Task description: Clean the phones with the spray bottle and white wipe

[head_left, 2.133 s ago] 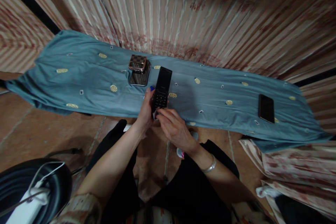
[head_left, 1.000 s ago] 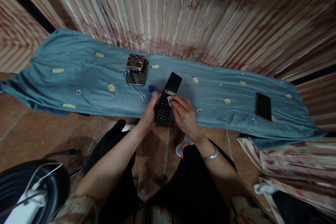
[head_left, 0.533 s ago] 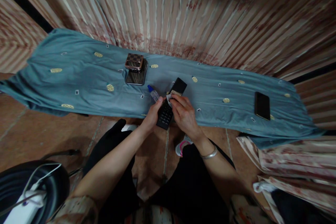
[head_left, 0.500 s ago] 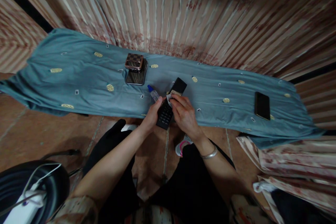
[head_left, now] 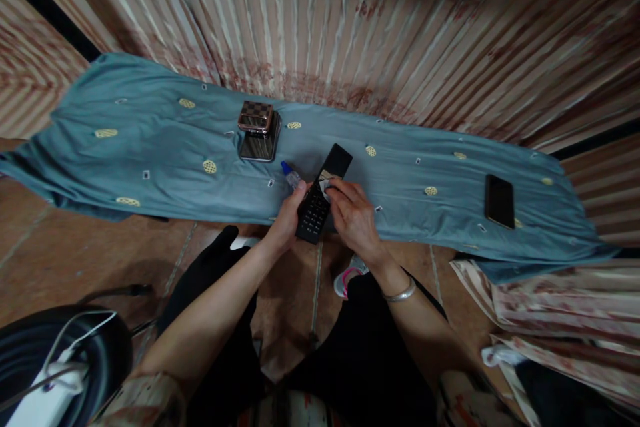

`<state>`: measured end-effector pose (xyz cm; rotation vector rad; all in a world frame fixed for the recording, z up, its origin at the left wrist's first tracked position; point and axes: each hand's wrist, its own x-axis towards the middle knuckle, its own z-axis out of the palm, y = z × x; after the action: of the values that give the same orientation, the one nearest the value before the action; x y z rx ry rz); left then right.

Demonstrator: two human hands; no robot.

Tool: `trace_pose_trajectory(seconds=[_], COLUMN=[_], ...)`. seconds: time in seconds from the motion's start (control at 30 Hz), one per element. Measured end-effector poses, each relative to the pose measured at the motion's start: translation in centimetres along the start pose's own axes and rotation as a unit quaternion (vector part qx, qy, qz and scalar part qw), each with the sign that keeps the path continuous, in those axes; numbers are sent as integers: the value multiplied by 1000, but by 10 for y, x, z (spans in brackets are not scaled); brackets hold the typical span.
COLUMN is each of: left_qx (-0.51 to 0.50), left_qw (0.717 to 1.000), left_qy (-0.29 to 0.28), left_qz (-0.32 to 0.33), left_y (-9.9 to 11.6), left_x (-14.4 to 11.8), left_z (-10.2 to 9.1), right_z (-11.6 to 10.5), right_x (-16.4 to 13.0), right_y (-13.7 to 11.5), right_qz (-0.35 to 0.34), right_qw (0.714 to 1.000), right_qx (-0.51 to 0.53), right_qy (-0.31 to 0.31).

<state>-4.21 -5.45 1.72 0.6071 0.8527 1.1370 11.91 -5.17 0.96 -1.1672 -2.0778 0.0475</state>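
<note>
Our right hand (head_left: 353, 217) pinches a small white wipe (head_left: 324, 188) against the open flip phone (head_left: 323, 195), fingers curled tight. Our left hand (head_left: 289, 215) is wrapped round the phone's keypad half, a blue-capped vial (head_left: 289, 175) just beside its fingertips. We hold the phone tilted above the near edge of the blue cloth (head_left: 150, 147), mid-length. Toward the far edge sits a folded checkered phone (head_left: 257, 128), near. A black smartphone (head_left: 498, 200) lies well apart by the right end. Bare cloth runs between them and out to the left end.
</note>
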Motion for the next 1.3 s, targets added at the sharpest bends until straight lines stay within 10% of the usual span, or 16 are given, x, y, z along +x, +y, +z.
trace_pose_trajectory(seconds=[1.3], left_qx=[3], left_qw=[1000], left_qy=[20], left_qz=[13], left_y=[4], left_x=[2], left_z=[-3], right_z=[2], right_x=[1], right_y=[-9], right_qz=[4], right_qw=[999], right_qx=[11], right_qy=[-30])
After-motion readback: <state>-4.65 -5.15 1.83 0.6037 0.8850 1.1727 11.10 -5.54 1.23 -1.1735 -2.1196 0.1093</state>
